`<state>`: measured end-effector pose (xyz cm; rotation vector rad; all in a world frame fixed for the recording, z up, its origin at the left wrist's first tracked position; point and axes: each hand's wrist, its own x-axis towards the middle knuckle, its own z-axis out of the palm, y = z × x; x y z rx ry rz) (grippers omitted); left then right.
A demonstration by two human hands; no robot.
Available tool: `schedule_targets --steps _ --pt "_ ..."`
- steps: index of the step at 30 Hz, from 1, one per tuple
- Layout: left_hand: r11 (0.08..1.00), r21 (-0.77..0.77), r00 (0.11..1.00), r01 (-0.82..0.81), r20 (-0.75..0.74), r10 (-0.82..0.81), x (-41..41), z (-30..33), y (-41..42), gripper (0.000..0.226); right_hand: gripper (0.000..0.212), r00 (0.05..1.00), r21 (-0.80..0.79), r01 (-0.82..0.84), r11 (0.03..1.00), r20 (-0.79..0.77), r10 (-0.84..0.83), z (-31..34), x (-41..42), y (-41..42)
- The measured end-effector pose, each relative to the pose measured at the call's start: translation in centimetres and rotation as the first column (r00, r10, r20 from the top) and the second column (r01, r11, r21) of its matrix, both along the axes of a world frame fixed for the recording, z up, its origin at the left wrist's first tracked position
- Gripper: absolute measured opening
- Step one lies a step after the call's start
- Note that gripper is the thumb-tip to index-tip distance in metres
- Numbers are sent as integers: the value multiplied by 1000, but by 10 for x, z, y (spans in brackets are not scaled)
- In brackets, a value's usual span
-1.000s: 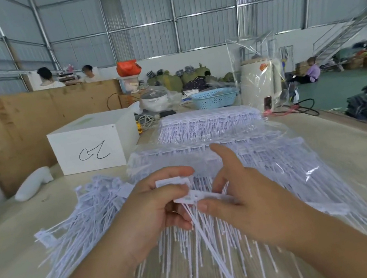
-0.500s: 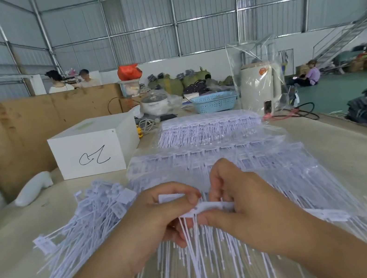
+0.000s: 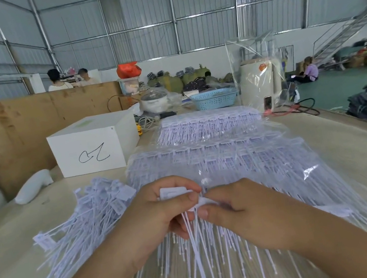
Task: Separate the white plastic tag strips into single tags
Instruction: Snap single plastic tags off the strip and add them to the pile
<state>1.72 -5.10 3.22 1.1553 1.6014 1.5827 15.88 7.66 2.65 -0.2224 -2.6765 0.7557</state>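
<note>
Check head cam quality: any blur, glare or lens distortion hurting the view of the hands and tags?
Head view: hands sharp enough, left hand and right hand both pinching the tag strip; glare patches on the clear plastic bag over the tag stack; tag tails near the bottom edge smeared; wide-angle bowing bends the wall beams and stretches the forearms; lighting soft, with no hard shadows.

A long pale beige table [image 3: 343, 159] is carrying everything. A loose heap of single white plastic tags [image 3: 88, 219] is lying on its left part, just beside clear bags of white plastic tag strips [image 3: 217, 155] running down the middle. A white cardboard box with a black scribble [image 3: 95, 144] is sitting farther back on the left, a white rounded plastic object [image 3: 32, 186] near it. A light blue plastic basket [image 3: 214, 99] and a cream cylindrical appliance in clear wrap [image 3: 259, 83] are standing at the far end.
</note>
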Motion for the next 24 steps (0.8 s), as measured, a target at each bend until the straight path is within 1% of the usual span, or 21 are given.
schedule_targets --steps 1,3,9,10,11,13,14,15,16,17,18,19,20,22,24 --pt "1000 7 1000 0 2 0 1 0 0 12 31 1000 -12 3 1000 9 -3 0 0 -1" --pt "999 47 999 -1 42 -1 4 0 0 11 38 999 15 48 999 -7 -48 3 0 -2" --pt "978 193 970 -77 240 29 8 4 3 10 36 969 185 205 961 -178 -173 7 -6 -18" --pt "973 214 960 -88 280 25 10 5 3 10 37 956 186 236 954 -218 -195 7 -7 -22" --pt "968 233 947 -96 320 17 13 5 3 9 38 932 139 281 950 -275 -235 9 -9 -22" --pt "963 248 928 -108 373 8 19 5 3 11 39 840 -34 368 929 -416 -348 14 -9 -13" --pt "964 243 924 -109 383 8 22 4 4 12 40 798 -112 365 924 -473 -372 16 -7 -6" --pt "966 235 924 -106 383 8 24 4 5 13 42 789 -161 320 934 -501 -356 18 -3 1" --pt "970 221 926 -98 377 7 26 3 6 12 42 820 -176 250 952 -485 -305 18 1 4" --pt "975 208 931 -82 366 0 27 3 7 12 39 877 -165 167 972 -425 -223 15 3 5" --pt "978 200 934 -64 358 -12 28 3 7 12 32 929 -141 85 986 -346 -129 11 4 3" --pt "980 195 936 -45 350 -27 28 3 7 13 23 961 -104 24 994 -273 -52 7 4 -1" --pt "982 189 940 -25 339 -41 27 3 6 13 18 974 -65 -6 998 -226 -8 3 2 -3" --pt "988 152 958 7 281 -50 24 3 3 13 29 983 -21 -12 1000 -183 8 0 -3 -7" --pt "994 100 978 33 200 -52 21 2 1 11 45 990 -51 -8 999 -143 1 -2 -5 -8"
